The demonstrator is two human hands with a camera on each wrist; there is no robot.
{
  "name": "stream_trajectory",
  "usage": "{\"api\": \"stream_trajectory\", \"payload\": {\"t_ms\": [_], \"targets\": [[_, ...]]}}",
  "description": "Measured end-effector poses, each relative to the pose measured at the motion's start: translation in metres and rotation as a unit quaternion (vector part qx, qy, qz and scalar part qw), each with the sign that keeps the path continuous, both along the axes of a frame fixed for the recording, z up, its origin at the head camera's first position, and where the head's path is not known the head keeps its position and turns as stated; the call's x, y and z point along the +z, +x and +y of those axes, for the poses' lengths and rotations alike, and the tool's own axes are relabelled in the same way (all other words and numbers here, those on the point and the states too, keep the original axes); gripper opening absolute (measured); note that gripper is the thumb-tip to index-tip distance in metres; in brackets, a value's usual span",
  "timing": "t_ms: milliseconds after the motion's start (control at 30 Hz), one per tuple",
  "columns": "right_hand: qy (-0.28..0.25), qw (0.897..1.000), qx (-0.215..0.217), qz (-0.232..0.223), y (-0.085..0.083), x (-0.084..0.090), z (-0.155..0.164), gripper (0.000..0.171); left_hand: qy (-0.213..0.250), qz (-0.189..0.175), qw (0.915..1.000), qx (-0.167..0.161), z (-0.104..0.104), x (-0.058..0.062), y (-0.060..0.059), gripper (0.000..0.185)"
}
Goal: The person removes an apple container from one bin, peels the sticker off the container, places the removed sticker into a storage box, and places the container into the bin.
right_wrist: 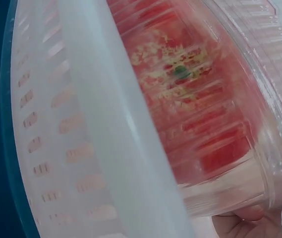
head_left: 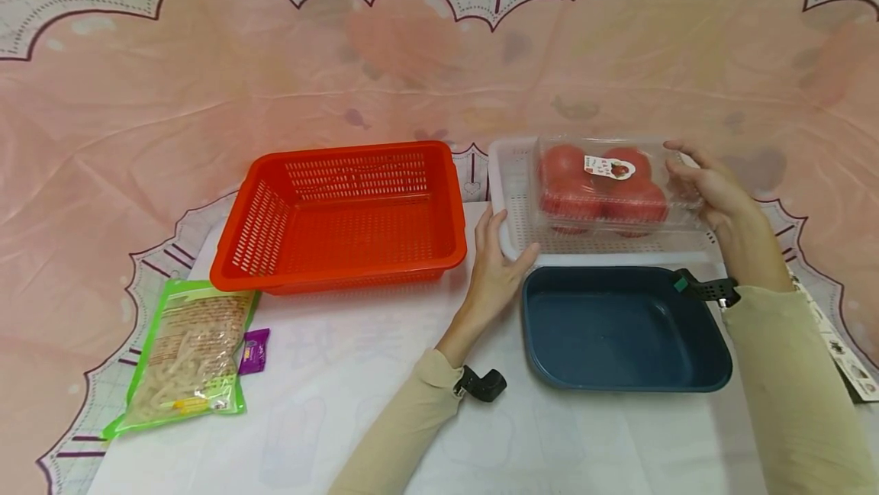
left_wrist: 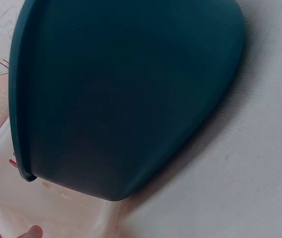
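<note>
A clear plastic box of red tomatoes (head_left: 604, 186) with a small label sits in a white slotted basket (head_left: 511, 228). My right hand (head_left: 703, 186) grips the box's right end, fingers curled over its top edge. The right wrist view shows the tomato box (right_wrist: 200, 114) close up behind the white basket's wall (right_wrist: 101, 148). My left hand (head_left: 497, 255) holds the white basket's near left corner, thumb over the rim. A dark blue tub (head_left: 621, 327) lies just in front of the basket; it fills the left wrist view as the tub's underside (left_wrist: 126, 94).
An empty orange slotted basket (head_left: 343, 213) stands to the left of the white one. A green-edged bag of pale noodles (head_left: 185, 354) and a small purple sachet (head_left: 254, 350) lie at the near left. A printed card (head_left: 848, 361) lies at the right edge. A pink cloth covers the table.
</note>
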State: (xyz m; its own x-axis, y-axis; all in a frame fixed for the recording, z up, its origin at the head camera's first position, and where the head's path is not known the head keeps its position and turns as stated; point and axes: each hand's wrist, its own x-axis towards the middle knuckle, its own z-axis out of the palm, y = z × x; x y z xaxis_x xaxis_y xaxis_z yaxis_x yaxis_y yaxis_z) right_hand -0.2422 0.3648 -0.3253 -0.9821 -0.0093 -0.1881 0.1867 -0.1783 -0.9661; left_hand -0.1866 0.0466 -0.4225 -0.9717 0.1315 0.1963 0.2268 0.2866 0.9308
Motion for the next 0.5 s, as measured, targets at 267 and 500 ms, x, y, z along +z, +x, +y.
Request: {"api": "stream_trajectory", "payload": {"t_ms": [267, 500], "targets": [[-0.017, 1.000, 0.015, -0.001, 0.0015, -0.0017, 0.0011, 0.021, -0.002, -0.005, 1.0000, -0.002, 0.0006, 0.0001, -0.0002, 0.073], [0.015, 0.999, 0.027, -0.033, 0.0043, 0.0057, 0.0035, 0.021, -0.007, 0.010, 0.9999, 0.002, 0.0002, -0.0001, -0.0007, 0.072]]}}
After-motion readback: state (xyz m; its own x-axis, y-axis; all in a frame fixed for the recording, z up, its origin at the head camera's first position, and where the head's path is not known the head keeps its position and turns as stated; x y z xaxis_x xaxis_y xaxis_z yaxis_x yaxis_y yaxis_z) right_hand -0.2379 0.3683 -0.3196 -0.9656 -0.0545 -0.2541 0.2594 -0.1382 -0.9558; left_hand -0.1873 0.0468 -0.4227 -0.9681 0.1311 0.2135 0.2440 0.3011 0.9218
